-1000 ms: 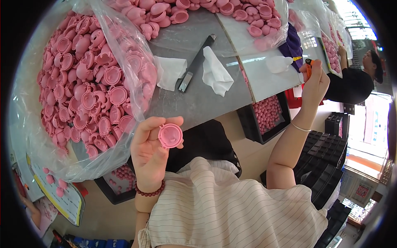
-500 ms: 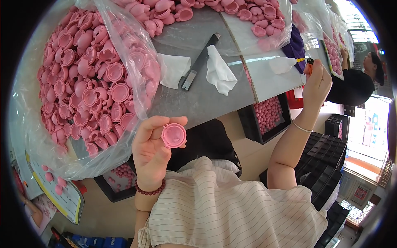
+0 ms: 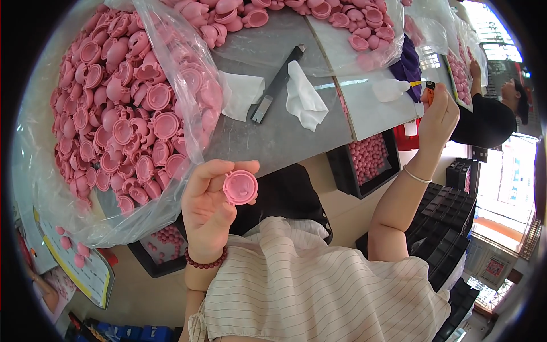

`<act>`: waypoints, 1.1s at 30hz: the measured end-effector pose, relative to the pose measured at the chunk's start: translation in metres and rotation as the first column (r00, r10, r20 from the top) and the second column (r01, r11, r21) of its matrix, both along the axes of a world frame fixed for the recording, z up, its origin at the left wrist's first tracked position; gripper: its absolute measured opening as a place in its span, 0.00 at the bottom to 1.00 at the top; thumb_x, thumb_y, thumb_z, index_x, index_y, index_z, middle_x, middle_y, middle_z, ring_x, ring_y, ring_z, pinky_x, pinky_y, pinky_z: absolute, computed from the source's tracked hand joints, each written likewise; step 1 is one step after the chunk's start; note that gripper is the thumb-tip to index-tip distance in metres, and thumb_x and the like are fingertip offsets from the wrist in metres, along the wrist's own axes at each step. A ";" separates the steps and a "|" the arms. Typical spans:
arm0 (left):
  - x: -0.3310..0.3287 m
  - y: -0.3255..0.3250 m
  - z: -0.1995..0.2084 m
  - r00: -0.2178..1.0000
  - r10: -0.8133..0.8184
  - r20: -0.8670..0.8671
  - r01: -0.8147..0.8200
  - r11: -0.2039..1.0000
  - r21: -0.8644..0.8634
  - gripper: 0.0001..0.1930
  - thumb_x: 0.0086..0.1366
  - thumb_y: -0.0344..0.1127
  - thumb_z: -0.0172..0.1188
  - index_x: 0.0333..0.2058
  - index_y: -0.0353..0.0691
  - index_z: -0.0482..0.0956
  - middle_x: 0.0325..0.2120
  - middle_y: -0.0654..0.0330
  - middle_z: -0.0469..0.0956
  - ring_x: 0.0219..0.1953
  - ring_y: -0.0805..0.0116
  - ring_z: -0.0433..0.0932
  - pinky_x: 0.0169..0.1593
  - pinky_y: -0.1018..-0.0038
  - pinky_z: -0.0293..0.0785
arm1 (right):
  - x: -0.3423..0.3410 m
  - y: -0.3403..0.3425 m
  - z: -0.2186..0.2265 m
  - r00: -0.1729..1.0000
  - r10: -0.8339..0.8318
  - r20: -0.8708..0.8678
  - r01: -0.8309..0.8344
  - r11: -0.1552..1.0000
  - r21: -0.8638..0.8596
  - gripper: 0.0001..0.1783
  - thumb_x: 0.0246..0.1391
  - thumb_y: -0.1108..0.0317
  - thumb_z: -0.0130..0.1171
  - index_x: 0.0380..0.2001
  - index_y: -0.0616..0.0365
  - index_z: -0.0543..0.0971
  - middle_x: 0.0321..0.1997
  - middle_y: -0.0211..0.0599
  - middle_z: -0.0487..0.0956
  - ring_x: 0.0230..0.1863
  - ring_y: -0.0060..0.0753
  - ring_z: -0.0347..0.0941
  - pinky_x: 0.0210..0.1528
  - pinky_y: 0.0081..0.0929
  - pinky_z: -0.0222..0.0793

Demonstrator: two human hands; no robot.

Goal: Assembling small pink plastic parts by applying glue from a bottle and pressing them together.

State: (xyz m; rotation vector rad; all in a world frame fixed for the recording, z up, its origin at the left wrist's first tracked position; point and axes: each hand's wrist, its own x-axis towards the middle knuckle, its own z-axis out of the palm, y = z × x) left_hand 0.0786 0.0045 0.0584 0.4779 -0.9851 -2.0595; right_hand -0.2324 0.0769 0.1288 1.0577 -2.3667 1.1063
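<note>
My left hand is closed on a round pink plastic shell, pinched between thumb and fingers with its hollow side facing up. A small tab juts from its rim. At the far right my right hand is raised, closed on a small orange-and-black tool whose kind I cannot make out. Its black end is close to the yellow nozzle of a translucent white bottle lying on the table. A big heap of similar pink shells fills a clear plastic bag at left.
White cloths and a black-and-grey bar-shaped tool lie on the grey table. More pink shells are at the back. A black crate with pink pieces stands below the table edge. Another person sits at far right.
My right hand and the orange-and-black tool have shifted slightly to the right, away from the nozzle. My left hand keeps the pink shell almost still.
</note>
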 end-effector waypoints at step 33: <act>0.000 -0.001 -0.002 0.999 -0.006 -0.043 0.004 0.999 -0.037 0.24 0.52 0.37 0.57 0.43 0.31 0.60 0.41 0.43 0.67 0.36 0.70 0.71 0.37 0.78 0.70 | 0.026 0.027 -0.025 0.945 0.308 -0.111 -0.324 0.927 -0.188 0.36 0.50 0.42 0.29 0.07 0.64 0.66 0.07 0.30 0.62 0.10 0.18 0.56 0.14 0.14 0.43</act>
